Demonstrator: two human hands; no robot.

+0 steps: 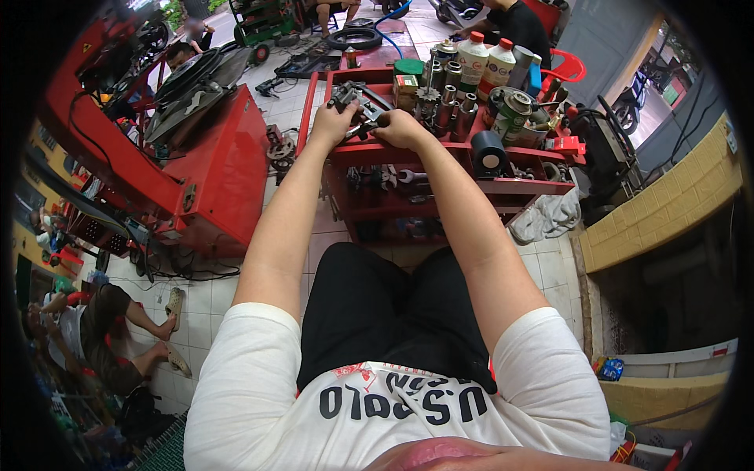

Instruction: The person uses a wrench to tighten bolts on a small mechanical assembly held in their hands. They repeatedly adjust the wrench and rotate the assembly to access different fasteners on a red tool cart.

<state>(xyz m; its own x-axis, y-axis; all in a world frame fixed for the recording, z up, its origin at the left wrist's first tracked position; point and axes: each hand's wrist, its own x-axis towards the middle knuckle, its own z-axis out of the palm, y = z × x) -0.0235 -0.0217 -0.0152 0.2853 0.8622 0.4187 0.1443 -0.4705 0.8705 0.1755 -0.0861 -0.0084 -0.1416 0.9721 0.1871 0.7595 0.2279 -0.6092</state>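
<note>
Both my arms reach forward over the top tray of a red tool cart (440,151). A grey metal part (367,108) with a bracket-like shape lies between my hands; its exact kind is too small to tell. My left hand (334,124) is closed on its left side, thumb uppermost. At its right edge my right hand (400,129) has curled fingers gripping it, the fingertips partly hidden. More metal pieces lie just beyond, in the tray. Beside my right hand stand several metal sockets (446,110) and a green-lidded container (408,78).
White bottles with red caps (473,59), a spray can (512,114) and a black cylinder (488,153) crowd the cart's right side. Wrenches (408,177) lie on a lower shelf. A red machine (212,173) stands left. A person sits at lower left; another is behind the cart.
</note>
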